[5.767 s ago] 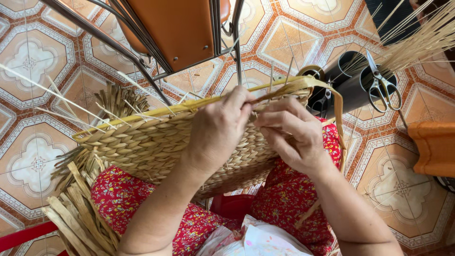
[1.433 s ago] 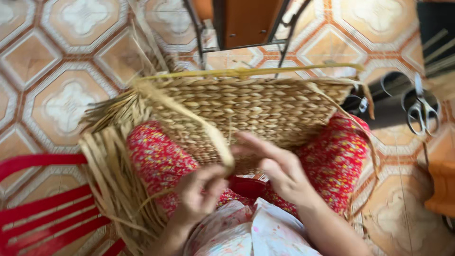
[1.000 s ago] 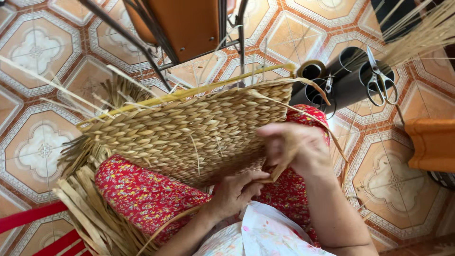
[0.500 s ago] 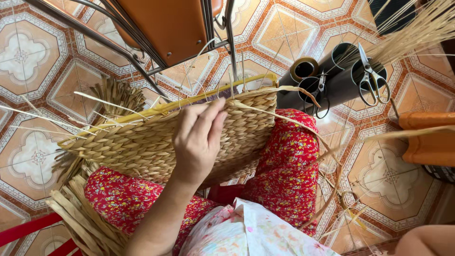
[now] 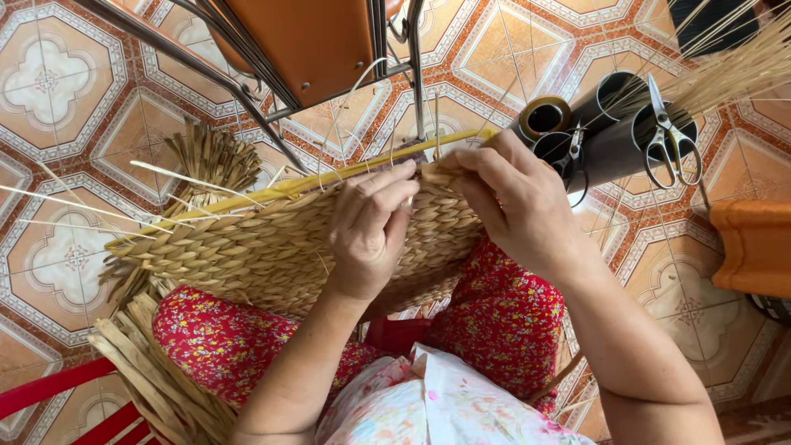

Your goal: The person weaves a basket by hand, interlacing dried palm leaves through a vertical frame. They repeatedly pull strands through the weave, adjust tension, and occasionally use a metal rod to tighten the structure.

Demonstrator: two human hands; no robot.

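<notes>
A half-woven straw basket [image 5: 247,247] lies on my lap, over red flowered trousers. My left hand [image 5: 367,227] presses on its upper edge, fingers curled on the weave near a yellow rim strip [image 5: 272,189]. My right hand [image 5: 515,202] grips the same rim at its right end, pinching the braided straw. Both hands touch at the rim. Loose straw ends [image 5: 156,379] hang from the basket's left side.
An orange chair on a metal frame [image 5: 305,41] stands just beyond the basket. Black tubes [image 5: 610,124] with scissors [image 5: 671,136] lie at right, beside a bundle of thin straws [image 5: 741,66]. An orange object [image 5: 754,247] sits at far right. Tiled floor all around.
My right hand has come back from the lower right and taken hold of the rim. My left hand has stayed on the basket's top edge.
</notes>
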